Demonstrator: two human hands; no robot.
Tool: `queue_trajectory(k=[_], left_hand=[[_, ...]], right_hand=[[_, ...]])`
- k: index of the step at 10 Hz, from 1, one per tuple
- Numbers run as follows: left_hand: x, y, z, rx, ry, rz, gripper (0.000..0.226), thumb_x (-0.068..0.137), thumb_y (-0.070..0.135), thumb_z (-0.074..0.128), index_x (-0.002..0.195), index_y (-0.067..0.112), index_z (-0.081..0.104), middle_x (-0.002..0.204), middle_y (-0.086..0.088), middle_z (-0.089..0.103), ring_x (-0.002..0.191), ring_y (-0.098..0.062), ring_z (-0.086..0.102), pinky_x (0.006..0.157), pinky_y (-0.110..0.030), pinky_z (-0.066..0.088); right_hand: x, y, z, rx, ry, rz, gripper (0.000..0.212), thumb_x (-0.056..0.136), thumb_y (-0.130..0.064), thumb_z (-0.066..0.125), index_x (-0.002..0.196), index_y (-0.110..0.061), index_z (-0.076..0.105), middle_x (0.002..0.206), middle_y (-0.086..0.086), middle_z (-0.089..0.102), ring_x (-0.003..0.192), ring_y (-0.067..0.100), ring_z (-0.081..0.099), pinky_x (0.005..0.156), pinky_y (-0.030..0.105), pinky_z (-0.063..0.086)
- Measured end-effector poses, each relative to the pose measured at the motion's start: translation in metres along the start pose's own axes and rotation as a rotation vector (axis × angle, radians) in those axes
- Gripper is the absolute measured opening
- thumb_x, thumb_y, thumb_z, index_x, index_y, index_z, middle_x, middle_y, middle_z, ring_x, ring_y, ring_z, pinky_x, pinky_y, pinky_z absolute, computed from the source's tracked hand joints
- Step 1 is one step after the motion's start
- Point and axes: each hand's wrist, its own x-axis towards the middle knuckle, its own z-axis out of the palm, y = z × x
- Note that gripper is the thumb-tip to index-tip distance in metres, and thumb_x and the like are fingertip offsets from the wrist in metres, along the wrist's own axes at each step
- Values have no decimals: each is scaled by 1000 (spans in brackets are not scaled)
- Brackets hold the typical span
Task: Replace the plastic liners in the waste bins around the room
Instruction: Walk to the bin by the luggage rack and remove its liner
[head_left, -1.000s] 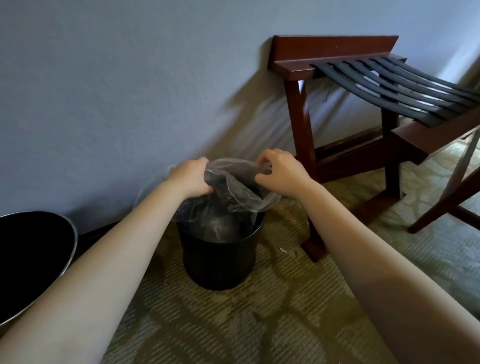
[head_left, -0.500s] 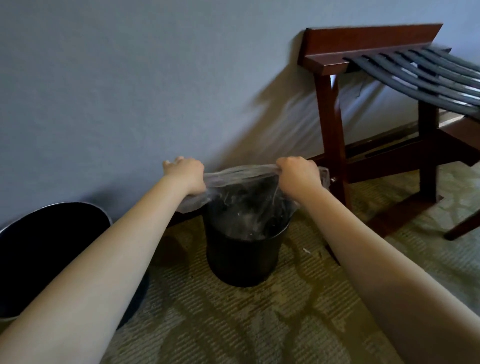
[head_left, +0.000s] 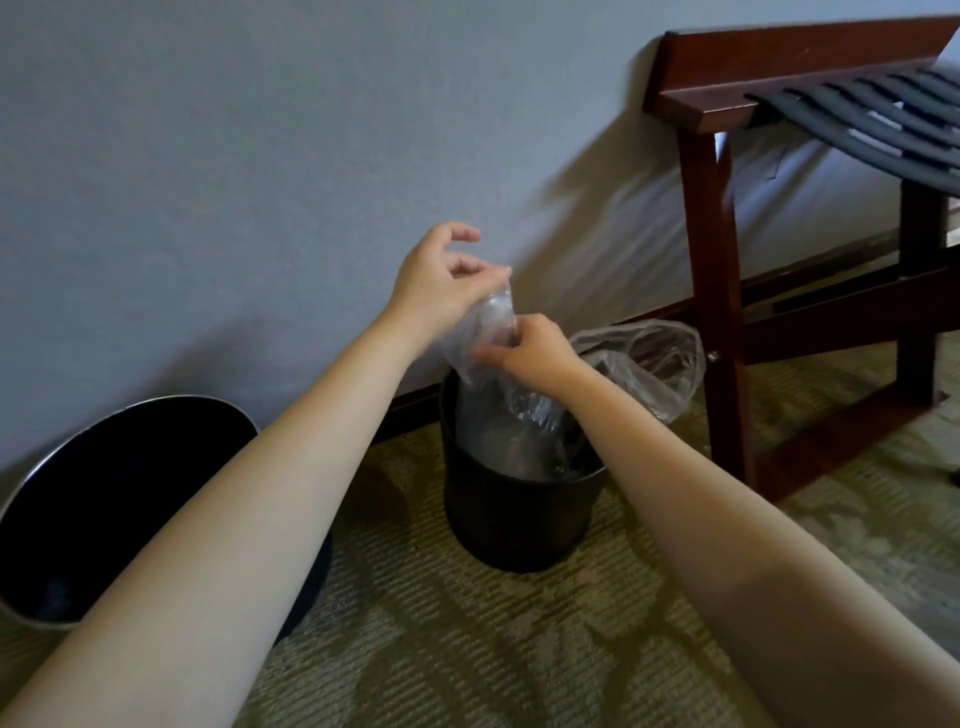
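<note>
A small black waste bin (head_left: 519, 519) stands on the carpet by the wall. A clear plastic liner (head_left: 493, 410) hangs down into it, with part of it (head_left: 644, 364) draped over the bin's far right rim. My left hand (head_left: 436, 280) is raised above the bin and pinches the liner's top edge. My right hand (head_left: 530, 353) sits just below and pinches the same bunched film over the bin's mouth.
A larger black bin with a metal rim (head_left: 119, 499) lies tilted at the left, partly behind my left forearm. A dark wooden luggage rack (head_left: 722, 291) with black straps stands close to the right of the small bin. The grey wall (head_left: 260, 182) is right behind.
Both hands have left the stretched-apart hold at the rim and come together over the bin, lifting and bunching the liner. The camera has shifted, so the rack sits further right.
</note>
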Motion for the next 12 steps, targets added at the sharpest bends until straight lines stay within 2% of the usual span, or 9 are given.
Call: queue_trajectory(k=[1, 2, 4, 5, 6, 7, 9, 11, 12], left_hand=[[1, -23, -17, -152, -163, -128, 146, 30, 62, 87, 149, 15, 17, 146, -6, 38, 132, -14, 39, 105, -28, 36], [-9, -51, -16, 90, -409, -249, 155, 27, 64, 85, 153, 19, 6, 159, 1, 17, 144, -12, 19, 116, -31, 20], [-6, -44, 39, -208, -563, -404, 77, 78, 15, 77, 141, 11, 34, 138, 4, 49, 127, -10, 47, 106, -28, 42], [-10, -31, 44, 824, 142, 163, 22, 98, 10, 51, 118, 15, 43, 125, 13, 60, 104, 6, 59, 90, -10, 46], [-8, -49, 68, 141, 37, -132, 23, 93, 30, 59, 101, 9, 64, 105, -13, 68, 82, -14, 63, 76, -25, 51], [-2, -52, 69, 59, 108, -227, 19, 86, 29, 64, 75, 13, 61, 86, -15, 67, 87, -27, 64, 86, -39, 51], [-4, -49, 70, -87, 177, -311, 13, 83, 13, 64, 74, 12, 56, 68, -3, 55, 60, -11, 52, 58, -23, 43], [-9, -27, 81, -343, -46, -270, 10, 73, 8, 63, 76, 4, 72, 83, -8, 73, 85, -17, 68, 78, -26, 54], [-14, -18, 81, -356, -134, -298, 25, 74, -2, 49, 51, 6, 50, 41, 0, 49, 42, -12, 47, 67, -28, 52]], right_hand=[[4, -1, -9, 189, 151, 37, 18, 88, -24, 69, 74, -18, 60, 61, -6, 56, 47, 1, 50, 51, 22, 41], [7, -9, -21, 162, 193, 2, 18, 86, -23, 69, 71, -19, 59, 63, -7, 55, 58, 7, 51, 59, 25, 42], [3, -37, -32, -267, 68, -239, 33, 83, -22, 67, 64, -15, 41, 60, -1, 41, 65, 18, 39, 57, 31, 29], [0, -44, -46, -161, 78, -242, 14, 84, -25, 69, 78, -22, 56, 69, -5, 54, 72, 16, 51, 65, 24, 40], [-4, -31, -73, 73, 50, -184, 35, 85, -21, 71, 118, -19, 62, 105, 4, 66, 101, 18, 62, 90, 32, 50], [-12, 0, -91, -172, -103, -62, 77, 81, -32, 76, 147, -27, 35, 140, 2, 48, 125, 14, 45, 99, 27, 39], [-11, 59, -64, -597, -26, 151, 30, 97, -37, 53, 121, -19, 51, 115, 6, 58, 102, 25, 55, 90, 47, 48], [-17, 62, -24, -885, -186, 63, 28, 95, -17, 50, 123, -15, 50, 112, 7, 57, 111, 30, 55, 99, 49, 36], [-17, 70, -20, -965, -214, 7, 37, 92, -17, 56, 128, -15, 46, 119, 9, 57, 116, 31, 53, 104, 49, 33]])
